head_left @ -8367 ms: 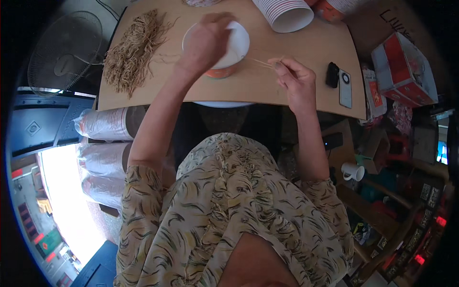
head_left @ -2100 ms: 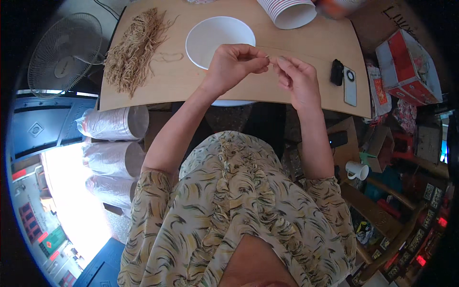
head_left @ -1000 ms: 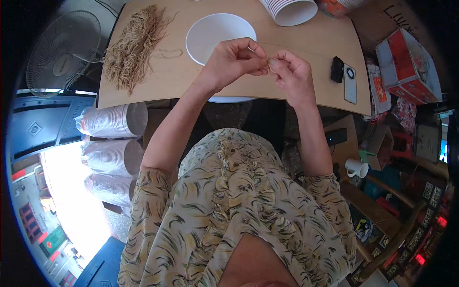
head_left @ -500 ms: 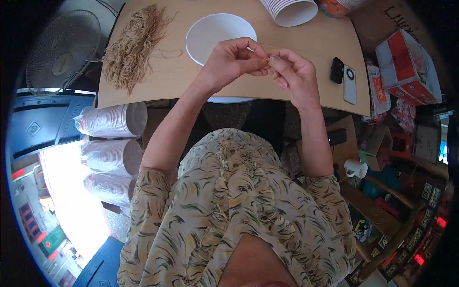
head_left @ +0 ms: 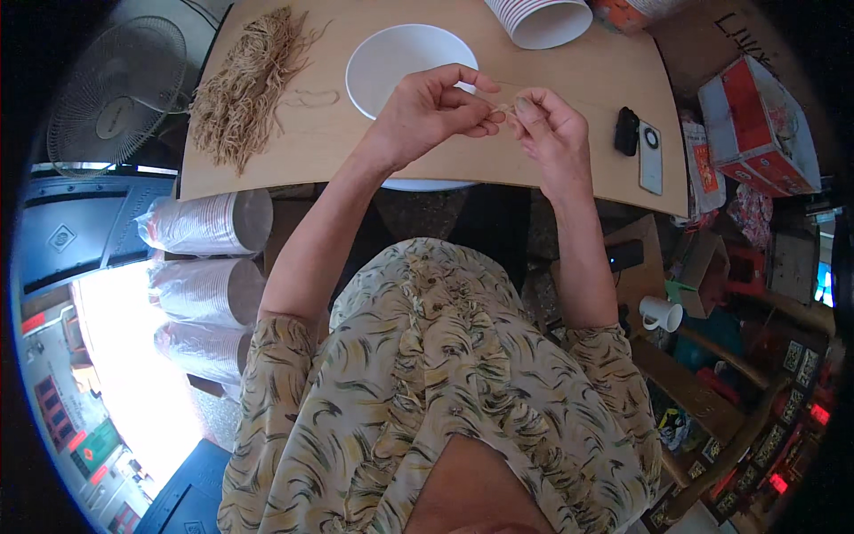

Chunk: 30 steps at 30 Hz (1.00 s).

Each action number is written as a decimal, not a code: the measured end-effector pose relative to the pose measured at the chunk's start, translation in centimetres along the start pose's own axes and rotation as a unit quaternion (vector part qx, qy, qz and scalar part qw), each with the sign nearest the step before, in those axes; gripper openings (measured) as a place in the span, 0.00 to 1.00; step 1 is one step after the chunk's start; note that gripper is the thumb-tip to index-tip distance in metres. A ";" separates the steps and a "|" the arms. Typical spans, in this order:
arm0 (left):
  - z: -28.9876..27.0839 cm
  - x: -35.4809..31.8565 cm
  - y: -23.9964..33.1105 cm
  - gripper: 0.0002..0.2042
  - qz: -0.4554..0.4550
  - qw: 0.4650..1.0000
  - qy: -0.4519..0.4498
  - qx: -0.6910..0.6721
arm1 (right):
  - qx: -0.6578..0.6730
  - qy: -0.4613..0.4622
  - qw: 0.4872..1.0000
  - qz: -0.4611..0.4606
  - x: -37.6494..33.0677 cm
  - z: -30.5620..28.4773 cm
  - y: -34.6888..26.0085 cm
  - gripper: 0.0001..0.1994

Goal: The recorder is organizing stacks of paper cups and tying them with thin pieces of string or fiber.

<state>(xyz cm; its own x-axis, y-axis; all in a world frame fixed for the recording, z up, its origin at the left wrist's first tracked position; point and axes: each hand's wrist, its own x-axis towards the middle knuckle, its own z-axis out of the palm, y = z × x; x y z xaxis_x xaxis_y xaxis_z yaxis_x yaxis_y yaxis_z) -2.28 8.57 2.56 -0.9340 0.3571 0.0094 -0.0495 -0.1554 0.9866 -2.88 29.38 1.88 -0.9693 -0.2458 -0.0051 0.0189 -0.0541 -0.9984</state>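
Observation:
Above the table's near edge, my left hand point(head_left: 431, 114) and my right hand point(head_left: 553, 133) are close together. A thin tan strand point(head_left: 503, 109), looped or knotted, spans the small gap between them. My left thumb presses its end against the curled fingers, with the index finger lifted away. My right thumb and fingertips pinch the other end. Behind my left hand lies a white round bowl point(head_left: 382, 67), partly hidden by that hand. A heap of tan stringy strands point(head_left: 245, 93) rests at the table's left, with one loose strand point(head_left: 311, 98) beside it.
A stack of paper tubs point(head_left: 543, 25) lies at the far edge of the table point(head_left: 374, 173). To the right are a black case point(head_left: 627, 131) and a phone point(head_left: 651, 165). Wrapped tub stacks point(head_left: 209, 294) and a fan point(head_left: 116, 107) stand left; a white mug point(head_left: 661, 313) is lower right.
My hands have drawn slightly apart, showing the strand between them. My left index finger has lifted away from the thumb. The heap and bowl have not moved.

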 end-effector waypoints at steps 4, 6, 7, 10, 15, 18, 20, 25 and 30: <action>0.1 -0.1 0.1 0.13 0.013 1.000 -0.004 -0.008 | 0.010 0.034 0.999 -0.008 -0.2 0.2 -0.4 0.10; 0.1 -0.1 0.1 0.14 0.019 1.000 -0.005 -0.003 | 0.015 0.052 0.999 -0.011 -0.4 0.4 -0.6 0.10; 0.1 -0.1 -0.1 0.14 0.032 0.999 -0.003 0.009 | 0.016 0.056 0.998 -0.016 -0.4 0.5 -0.7 0.10; 0.3 -0.3 -0.2 0.14 0.076 0.995 0.002 0.060 | 0.000 0.062 0.997 -0.044 -0.6 0.9 -0.8 0.09; 2.1 -0.7 0.7 0.08 0.211 0.936 0.052 0.278 | -0.078 0.100 0.989 -0.076 -1.5 0.9 -1.5 0.08; 2.3 -0.4 0.5 0.06 0.322 0.899 0.063 0.291 | -0.074 0.090 0.989 -0.086 -2.1 0.4 -2.5 0.08; 2.4 -0.8 0.7 0.06 0.328 0.885 0.073 0.323 | -0.163 0.054 0.982 -0.071 -3.0 -1.1 -3.1 0.08; 2.1 -1.9 0.4 0.05 0.346 0.825 0.101 0.436 | -0.126 0.021 0.990 -0.056 -4.2 -3.2 -2.4 0.07; 1.6 -2.1 -2.5 0.05 0.334 0.800 0.177 0.467 | 0.155 0.032 0.981 -0.112 -5.5 -3.6 -3.8 0.05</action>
<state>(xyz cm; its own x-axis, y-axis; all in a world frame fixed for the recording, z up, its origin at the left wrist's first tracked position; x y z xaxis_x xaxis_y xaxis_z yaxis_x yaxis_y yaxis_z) 0.35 9.66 0.36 -0.6921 0.1736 0.7006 0.6334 0.6116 0.4742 1.52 34.37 5.45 -0.9707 -0.1341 0.1995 -0.1322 -0.3950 -0.9091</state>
